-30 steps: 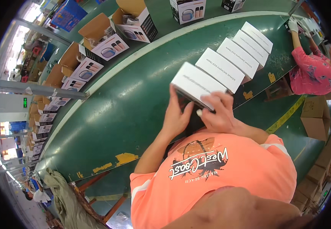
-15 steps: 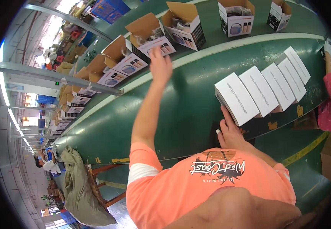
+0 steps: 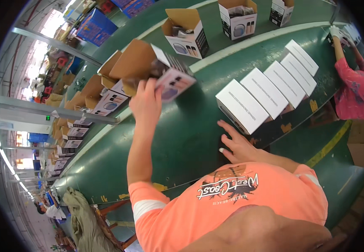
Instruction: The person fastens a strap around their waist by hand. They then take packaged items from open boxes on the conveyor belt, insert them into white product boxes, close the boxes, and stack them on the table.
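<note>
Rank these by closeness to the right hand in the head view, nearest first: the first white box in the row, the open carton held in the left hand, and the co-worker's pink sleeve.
1. First white box, just beyond the right hand.
2. Open carton, held up in the left hand, to the left.
3. Co-worker's pink sleeve, far right, past the row's end.

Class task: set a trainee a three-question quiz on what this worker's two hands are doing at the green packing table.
1. True or false: the left hand grips an open printed carton.
2. How many closed white boxes lie in the row by the right hand?
3. The right hand is: A) lifting a white box, B) spread open on the green table, C) holding tape.

Key: 1 true. 2 five. 3 B.
</note>
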The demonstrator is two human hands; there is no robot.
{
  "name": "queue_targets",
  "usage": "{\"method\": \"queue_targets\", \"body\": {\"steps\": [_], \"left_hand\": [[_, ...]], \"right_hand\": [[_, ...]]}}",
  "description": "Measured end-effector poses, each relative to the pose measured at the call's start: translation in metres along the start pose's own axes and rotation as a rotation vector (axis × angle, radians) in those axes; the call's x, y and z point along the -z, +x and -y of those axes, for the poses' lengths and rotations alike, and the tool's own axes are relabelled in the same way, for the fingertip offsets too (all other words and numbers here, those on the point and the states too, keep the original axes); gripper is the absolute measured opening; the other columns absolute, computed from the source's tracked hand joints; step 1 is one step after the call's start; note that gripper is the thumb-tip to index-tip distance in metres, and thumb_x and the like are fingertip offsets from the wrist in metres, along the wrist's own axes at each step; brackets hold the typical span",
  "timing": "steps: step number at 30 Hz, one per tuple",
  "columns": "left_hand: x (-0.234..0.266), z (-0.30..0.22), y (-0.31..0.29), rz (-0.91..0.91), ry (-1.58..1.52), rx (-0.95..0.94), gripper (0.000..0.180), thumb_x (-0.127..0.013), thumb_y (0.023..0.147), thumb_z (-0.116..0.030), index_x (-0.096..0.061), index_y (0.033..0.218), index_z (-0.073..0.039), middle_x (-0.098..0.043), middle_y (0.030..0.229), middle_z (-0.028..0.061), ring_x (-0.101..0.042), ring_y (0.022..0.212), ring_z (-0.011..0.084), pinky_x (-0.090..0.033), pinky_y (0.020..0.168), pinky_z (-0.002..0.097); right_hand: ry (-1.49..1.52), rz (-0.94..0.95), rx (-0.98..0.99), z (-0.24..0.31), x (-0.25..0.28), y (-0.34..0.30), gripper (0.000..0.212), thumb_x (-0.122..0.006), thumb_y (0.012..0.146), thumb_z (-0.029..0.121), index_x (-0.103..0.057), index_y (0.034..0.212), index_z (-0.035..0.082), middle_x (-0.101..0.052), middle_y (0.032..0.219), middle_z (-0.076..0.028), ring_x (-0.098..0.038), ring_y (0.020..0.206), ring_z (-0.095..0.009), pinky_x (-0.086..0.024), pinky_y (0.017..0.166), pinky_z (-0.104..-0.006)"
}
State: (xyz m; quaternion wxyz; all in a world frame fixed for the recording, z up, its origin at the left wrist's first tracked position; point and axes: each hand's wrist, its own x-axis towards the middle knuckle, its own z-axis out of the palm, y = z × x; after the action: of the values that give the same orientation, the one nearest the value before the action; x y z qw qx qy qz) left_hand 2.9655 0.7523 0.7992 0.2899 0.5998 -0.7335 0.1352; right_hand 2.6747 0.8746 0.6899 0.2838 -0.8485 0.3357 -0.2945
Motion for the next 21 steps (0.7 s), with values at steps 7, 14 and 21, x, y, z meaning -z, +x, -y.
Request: {"method": "queue_targets", "body": {"steps": [7, 14, 21], "left_hand": [[0.048, -0.052, -0.166, 0.168, -0.117, -0.032, 0.015, -0.077, 0.084, -0.019, -0.069, 0.095, -0.014, -0.065, 0.094, 0.0025, -0.068, 0.073, 0.0265, -0.052, 0.057, 0.0365], [0.039, -0.013, -0.216, -0.519, -0.572, 0.236, 0.034, -0.058, 0.091, 0.004, -0.062, 0.124, -0.002, -0.068, 0.110, 0.0129, -0.067, 0.101, 0.0284, -0.053, 0.090, 0.0400], [-0.011, -0.011, -0.197, -0.167, -1.595, 0.571, 0.062, -0.048, 0.101, -0.006, -0.026, 0.159, -0.002, -0.041, 0.156, 0.0117, -0.040, 0.143, 0.0223, -0.030, 0.118, 0.0355]], "right_hand": [[0.032, -0.293, 0.101, 0.017, -0.037, 0.043, 0.117, -0.090, 0.071, 0.013, -0.010, 0.155, -0.003, -0.025, 0.158, -0.027, -0.034, 0.144, -0.041, -0.031, 0.118, -0.0448], [0.651, -0.032, -0.085, 0.002, -0.040, 0.051, 0.116, -0.089, 0.072, 0.021, -0.017, 0.160, 0.005, -0.035, 0.156, -0.010, -0.038, 0.142, -0.023, -0.033, 0.117, -0.0402], [1.002, -0.161, -0.337, -0.001, -0.068, 0.048, 0.067, -0.063, 0.099, 0.017, -0.032, 0.157, 0.007, -0.048, 0.150, -0.007, -0.047, 0.135, -0.019, -0.040, 0.110, -0.0336]]}}
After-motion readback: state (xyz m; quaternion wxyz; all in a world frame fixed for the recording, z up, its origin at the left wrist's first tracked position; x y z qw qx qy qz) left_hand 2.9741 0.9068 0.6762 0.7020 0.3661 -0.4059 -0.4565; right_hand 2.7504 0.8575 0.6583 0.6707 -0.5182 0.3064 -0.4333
